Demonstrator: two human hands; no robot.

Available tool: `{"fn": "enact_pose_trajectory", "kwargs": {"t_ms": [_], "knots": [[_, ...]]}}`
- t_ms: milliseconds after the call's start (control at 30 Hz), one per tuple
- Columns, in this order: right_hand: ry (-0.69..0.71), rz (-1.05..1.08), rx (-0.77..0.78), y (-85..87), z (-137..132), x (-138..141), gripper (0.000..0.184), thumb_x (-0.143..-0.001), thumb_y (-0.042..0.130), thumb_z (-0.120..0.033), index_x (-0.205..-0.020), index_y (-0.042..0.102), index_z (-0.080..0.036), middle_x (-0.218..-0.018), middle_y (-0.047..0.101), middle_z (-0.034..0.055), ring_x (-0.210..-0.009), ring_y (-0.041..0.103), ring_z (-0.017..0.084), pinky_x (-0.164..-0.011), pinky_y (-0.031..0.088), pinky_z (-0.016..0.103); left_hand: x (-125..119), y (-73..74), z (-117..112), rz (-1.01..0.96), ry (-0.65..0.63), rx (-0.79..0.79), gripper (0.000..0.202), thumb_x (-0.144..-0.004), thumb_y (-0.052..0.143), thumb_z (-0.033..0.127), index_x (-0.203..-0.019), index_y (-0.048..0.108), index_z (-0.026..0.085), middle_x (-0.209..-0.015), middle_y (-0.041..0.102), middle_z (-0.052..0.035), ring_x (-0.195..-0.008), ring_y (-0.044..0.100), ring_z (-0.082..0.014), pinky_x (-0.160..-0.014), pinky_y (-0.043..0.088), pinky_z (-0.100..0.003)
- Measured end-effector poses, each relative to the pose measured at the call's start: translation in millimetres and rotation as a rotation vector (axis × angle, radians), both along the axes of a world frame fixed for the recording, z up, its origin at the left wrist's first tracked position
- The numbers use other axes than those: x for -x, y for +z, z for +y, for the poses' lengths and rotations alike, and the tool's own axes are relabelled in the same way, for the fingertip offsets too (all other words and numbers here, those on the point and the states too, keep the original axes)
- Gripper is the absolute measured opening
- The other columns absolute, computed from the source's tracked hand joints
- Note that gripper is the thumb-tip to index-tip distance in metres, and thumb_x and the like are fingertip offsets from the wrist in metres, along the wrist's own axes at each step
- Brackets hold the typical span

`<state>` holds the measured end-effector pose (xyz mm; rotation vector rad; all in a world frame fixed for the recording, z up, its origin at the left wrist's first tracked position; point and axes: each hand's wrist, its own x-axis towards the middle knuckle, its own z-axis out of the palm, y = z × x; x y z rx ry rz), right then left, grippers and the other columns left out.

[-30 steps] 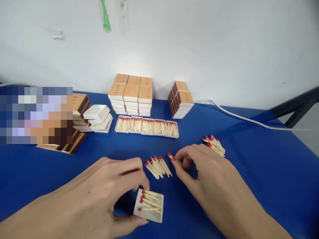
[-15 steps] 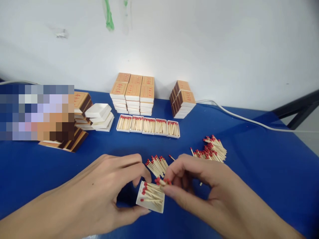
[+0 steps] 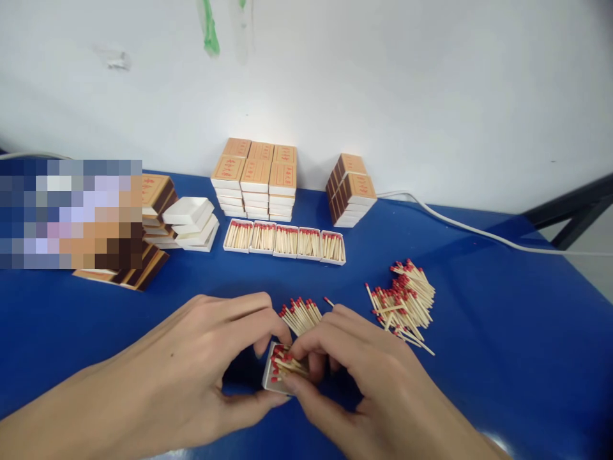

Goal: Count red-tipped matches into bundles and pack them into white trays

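Note:
A small white matchbox tray is gripped by my left hand, with the thumb at its near side and fingers at its far side. Inside lie several red-headed matches. My right hand is over the tray's right part, its thumb and fingers closed on matches lying within the tray; the fingers hide part of them. Just beyond my hands is a small pile of loose matches. Further right lies a bigger heap of matches.
Match-filled trays stand in a row. Behind them are stacked closed matchboxes and a smaller stack. Empty white trays and matchbox sleeves sit left, beside a pixelated patch. A white cable crosses the blue table.
My right hand has moved left and down, bringing its pinched matches from beside the tray into it. My left hand still grips the tray in nearly the same place.

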<state>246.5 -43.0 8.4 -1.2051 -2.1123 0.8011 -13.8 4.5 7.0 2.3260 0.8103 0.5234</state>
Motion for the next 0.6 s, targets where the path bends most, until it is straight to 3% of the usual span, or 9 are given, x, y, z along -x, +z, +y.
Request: {"fn": "enact_pose_trajectory", "kwargs": {"t_ms": [100, 300, 600], "knots": [[-0.013, -0.013, -0.043, 2.2, 2, 1, 0.022, -0.104, 0.080, -0.006, -0.106, 0.071, -0.026, -0.090, 0.077, -0.0063, -0.078, 0.073, 0.012, -0.071, 0.057, 0.028, 1, 1.8, 2, 0.003, 0.010, -0.034, 0.016, -0.107, 0.080, 0.028, -0.107, 0.064, 0.028, -0.091, 0.068, 0.0088, -0.064, 0.054, -0.0073, -0.058, 0.041, -0.027], [-0.040, -0.022, -0.145, 4.8, 3, 2, 0.018, -0.106, 0.073, -0.006, -0.105, 0.074, -0.024, -0.090, 0.074, -0.0037, -0.084, 0.071, 0.013, -0.075, 0.056, 0.026, 3, 1.4, 3, 0.023, 0.007, -0.086, 0.016, -0.110, 0.080, 0.027, -0.120, 0.068, 0.031, -0.099, 0.073, 0.0089, -0.078, 0.068, -0.0083, -0.068, 0.049, -0.028], [-0.090, -0.056, -0.135, 14.4, 6, 0, 0.016, -0.112, 0.071, -0.012, -0.111, 0.078, -0.027, -0.090, 0.076, -0.0056, -0.085, 0.074, 0.013, -0.076, 0.057, 0.027, 3, 2.7, 2, -0.007, -0.003, -0.117, 0.016, -0.111, 0.080, 0.026, -0.121, 0.067, 0.029, -0.097, 0.072, 0.0093, -0.078, 0.068, -0.0086, -0.068, 0.049, -0.027]]}}
